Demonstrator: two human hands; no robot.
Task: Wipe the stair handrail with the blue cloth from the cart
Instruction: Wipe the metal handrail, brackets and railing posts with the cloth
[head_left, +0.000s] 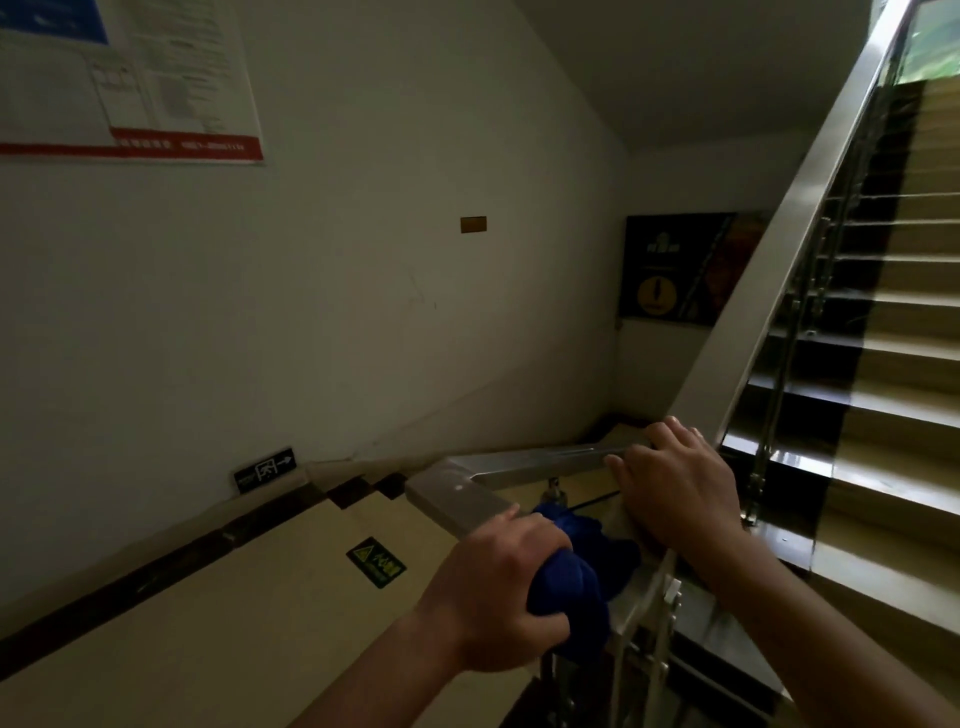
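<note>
A flat steel handrail (524, 465) bends around the landing corner and climbs to the upper right along the stairs. My left hand (498, 587) grips a bunched blue cloth (576, 577) and presses it onto the rail's near section, below the corner. My right hand (675, 483) lies palm down on the rail's horizontal section, its fingers curled over the far edge. Part of the cloth hangs off the rail on the stair side. No cart is in view.
Steel balusters (779, 384) stand under the rail. Steps (893, 364) rise on the right. A beige landing floor with a green sticker (376, 561) lies on the left. White walls carry a poster (124, 78), an exit sign (265, 469) and a dark sign (675, 270).
</note>
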